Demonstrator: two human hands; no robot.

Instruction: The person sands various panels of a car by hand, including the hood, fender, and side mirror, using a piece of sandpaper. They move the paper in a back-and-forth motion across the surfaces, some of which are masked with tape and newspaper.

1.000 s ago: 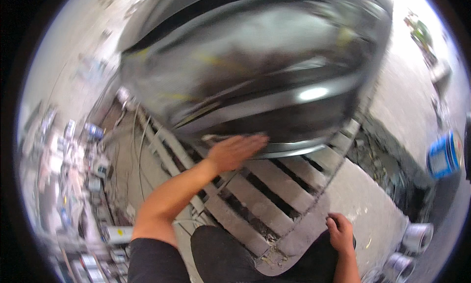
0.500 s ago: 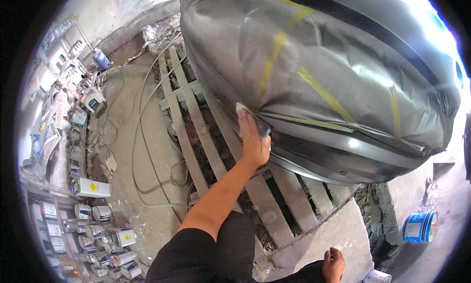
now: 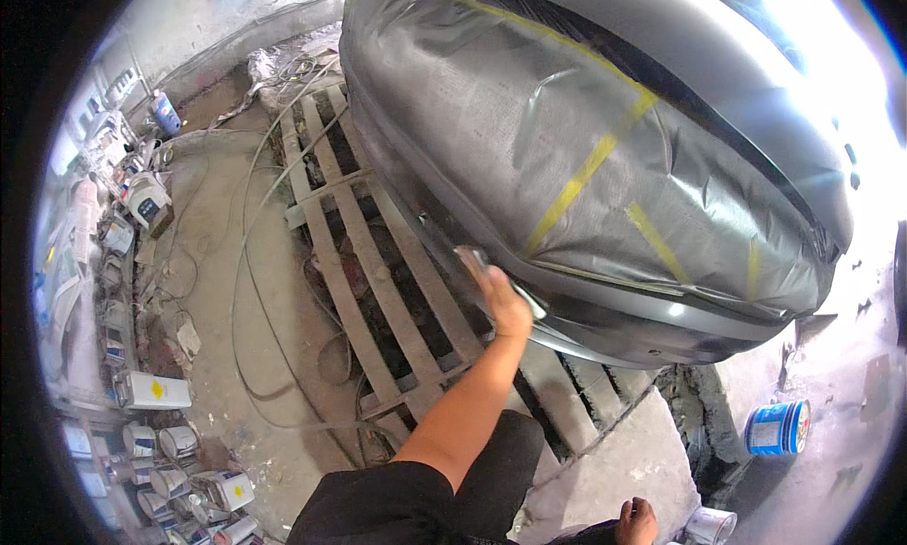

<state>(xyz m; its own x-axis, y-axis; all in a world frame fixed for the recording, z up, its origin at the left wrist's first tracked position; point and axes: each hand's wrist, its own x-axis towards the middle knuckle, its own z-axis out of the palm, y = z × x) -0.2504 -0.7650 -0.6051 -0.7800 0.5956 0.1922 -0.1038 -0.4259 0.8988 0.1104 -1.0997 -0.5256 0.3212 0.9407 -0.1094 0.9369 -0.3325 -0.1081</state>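
Observation:
My left hand (image 3: 505,304) is closed on a thin pad (image 3: 534,307), pressed to the dark lower edge of a large curved panel assembly (image 3: 661,332). Its fingers point up the side; the pad is partly hidden beneath them. Crinkled dark masking (image 3: 557,129) with yellow tape strips covers much of the assembly above that edge, and a smooth grey section shows at the top right. My right hand (image 3: 637,522) is low at the bottom edge, beside my dark-clothed knee, its fingers curled; whatever they might hold is hidden.
A slatted wooden pallet (image 3: 378,290) lies under the assembly, with hoses (image 3: 250,262) over the floor beside it. Several cans and containers (image 3: 151,394) crowd the left side. A blue bucket (image 3: 777,429) stands at the right, above a white can (image 3: 710,526); a rough trench (image 3: 694,417) runs near them.
The view has turned, bringing more of the pallet and left-side clutter in. My left hand has slid along the panel's lower side with the pad. My right hand stays low by my knee.

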